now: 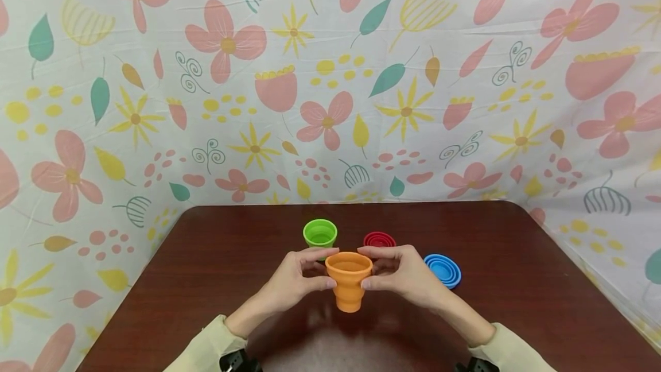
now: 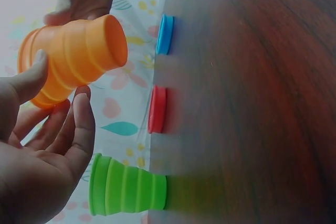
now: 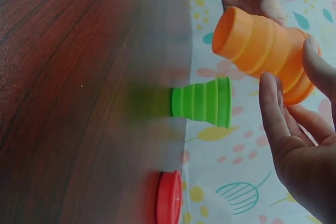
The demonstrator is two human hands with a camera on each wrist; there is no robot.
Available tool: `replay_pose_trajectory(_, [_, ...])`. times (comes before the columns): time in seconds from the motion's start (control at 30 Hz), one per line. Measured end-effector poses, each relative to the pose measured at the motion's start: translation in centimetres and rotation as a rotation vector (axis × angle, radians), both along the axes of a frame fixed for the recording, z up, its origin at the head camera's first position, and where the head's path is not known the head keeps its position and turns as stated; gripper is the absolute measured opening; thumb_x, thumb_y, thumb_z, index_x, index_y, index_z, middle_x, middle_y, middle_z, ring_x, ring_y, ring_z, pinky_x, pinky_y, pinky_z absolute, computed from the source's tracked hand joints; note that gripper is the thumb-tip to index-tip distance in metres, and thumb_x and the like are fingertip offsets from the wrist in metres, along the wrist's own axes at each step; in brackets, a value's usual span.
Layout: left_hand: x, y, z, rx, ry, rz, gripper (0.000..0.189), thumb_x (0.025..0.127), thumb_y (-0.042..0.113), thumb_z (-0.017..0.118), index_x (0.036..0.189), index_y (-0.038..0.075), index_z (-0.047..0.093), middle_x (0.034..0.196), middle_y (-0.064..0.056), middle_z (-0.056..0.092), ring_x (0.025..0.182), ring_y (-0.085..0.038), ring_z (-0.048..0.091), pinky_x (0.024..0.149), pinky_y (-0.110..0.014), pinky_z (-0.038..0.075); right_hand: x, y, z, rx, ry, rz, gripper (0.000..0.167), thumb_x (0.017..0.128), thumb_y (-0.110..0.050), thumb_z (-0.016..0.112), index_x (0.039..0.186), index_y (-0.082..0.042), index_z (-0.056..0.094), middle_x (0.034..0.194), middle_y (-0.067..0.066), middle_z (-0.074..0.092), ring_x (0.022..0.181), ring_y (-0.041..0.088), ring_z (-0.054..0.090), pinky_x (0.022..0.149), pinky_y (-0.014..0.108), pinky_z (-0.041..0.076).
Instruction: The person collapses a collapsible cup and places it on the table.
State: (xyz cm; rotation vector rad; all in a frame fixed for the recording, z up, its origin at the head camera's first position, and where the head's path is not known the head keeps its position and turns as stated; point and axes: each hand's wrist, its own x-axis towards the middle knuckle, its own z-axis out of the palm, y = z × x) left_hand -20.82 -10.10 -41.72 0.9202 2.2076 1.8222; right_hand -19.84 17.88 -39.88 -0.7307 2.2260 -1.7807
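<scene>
An orange collapsible cup [image 1: 349, 282], drawn out to its full stepped height, is held upright above the table between both hands. My left hand [image 1: 295, 280] pinches its rim and upper wall from the left, thumb on the near side. From the right, my right hand [image 1: 408, 275] grips it the same way. In the left wrist view the cup [image 2: 73, 59] is seen off the tabletop, its base free. Behind my left hand stands a green collapsible cup [image 1: 320, 232], also extended. A red collapsed cup [image 1: 379, 239] and a blue collapsed cup [image 1: 443, 271] lie flat near my right hand.
The dark brown wooden table [image 1: 232, 234] has rounded far corners. A white cloth [image 1: 330, 171] with flowers and leaves hangs behind it and along its sides. Black wrist straps [image 1: 240, 360] show at the sleeve cuffs.
</scene>
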Motion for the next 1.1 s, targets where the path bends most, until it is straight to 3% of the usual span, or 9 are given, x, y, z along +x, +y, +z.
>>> replay_pose_trajectory(0.2, [-0.16,0.0,-0.25,0.045,-0.082,-0.011,0.054,0.094,0.006,0.079,0.145,-0.001,0.062,0.138,-0.016,0.064,0.09,-0.019,0.071,0.072,-0.027,0.06,-0.06,0.28,-0.21,0.011,0.075,-0.001,0.059,0.09,-0.012,0.086,0.142,0.003,0.063,0.117,0.016,0.075,0.098,0.029,0.074,0.085,0.035,0.063])
replay_pose_trajectory(0.4, [-0.26,-0.02,-0.45,0.067,-0.139,-0.019,0.053,0.097,0.008,0.077,0.146,-0.003,0.06,0.134,-0.017,0.065,0.089,-0.019,0.07,0.076,-0.029,0.061,0.14,0.45,-0.26,-0.016,0.094,-0.001,0.052,0.092,-0.008,0.082,0.14,0.003,0.065,0.124,0.022,0.071,0.102,0.028,0.075,0.085,0.038,0.063])
replay_pose_trajectory(0.8, [-0.1,0.1,-0.32,0.09,-0.247,-0.008,0.048,0.099,0.008,0.075,0.144,-0.003,0.061,0.125,-0.016,0.07,0.083,-0.021,0.07,0.082,-0.031,0.062,0.24,0.44,-0.41,0.003,0.126,-0.013,0.05,0.095,-0.007,0.079,0.142,0.0,0.065,0.127,0.021,0.068,0.105,0.027,0.073,0.083,0.038,0.064])
replay_pose_trajectory(1.1, [0.11,0.61,-0.69,0.097,-0.271,-0.017,0.042,0.102,0.008,0.069,0.14,-0.01,0.061,0.125,-0.018,0.071,0.09,-0.022,0.074,0.082,-0.039,0.064,0.18,0.38,-0.58,0.05,0.27,-0.085,0.044,0.093,-0.009,0.081,0.136,-0.005,0.072,0.125,0.01,0.065,0.106,0.031,0.066,0.085,0.037,0.063])
